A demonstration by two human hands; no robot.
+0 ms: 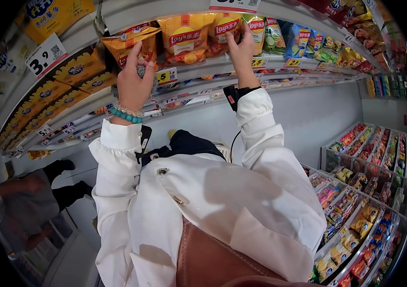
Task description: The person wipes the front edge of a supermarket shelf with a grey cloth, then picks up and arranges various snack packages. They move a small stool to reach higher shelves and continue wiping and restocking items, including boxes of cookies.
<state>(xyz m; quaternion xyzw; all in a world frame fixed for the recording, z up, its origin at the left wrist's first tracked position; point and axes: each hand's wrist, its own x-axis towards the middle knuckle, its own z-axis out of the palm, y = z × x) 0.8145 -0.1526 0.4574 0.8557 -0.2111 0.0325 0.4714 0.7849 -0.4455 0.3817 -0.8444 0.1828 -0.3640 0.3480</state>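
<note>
On a white store shelf [221, 64], Lay's chip bags stand in a row. My left hand [135, 81] is at an orange Lay's bag [121, 48] at the row's left end, its index finger and thumb against the bag's right part. A grey fluffy object [141, 71] shows behind this hand; what it is I cannot tell. To the right stands a larger orange Lay's bag [184, 37]. My right hand [240, 48] is raised before another orange Lay's bag [224, 28] and a green Lay's bag [255, 30], fingers apart; whether they touch the bags is unclear.
Yellow snack boxes [76, 70] fill shelves on the left. Blue Lay's bags [298, 39] stand farther right. Price tags [167, 76] line the shelf edge. A person in grey [33, 201] is at lower left. Tiered racks of packaged snacks [365, 150] stand at lower right.
</note>
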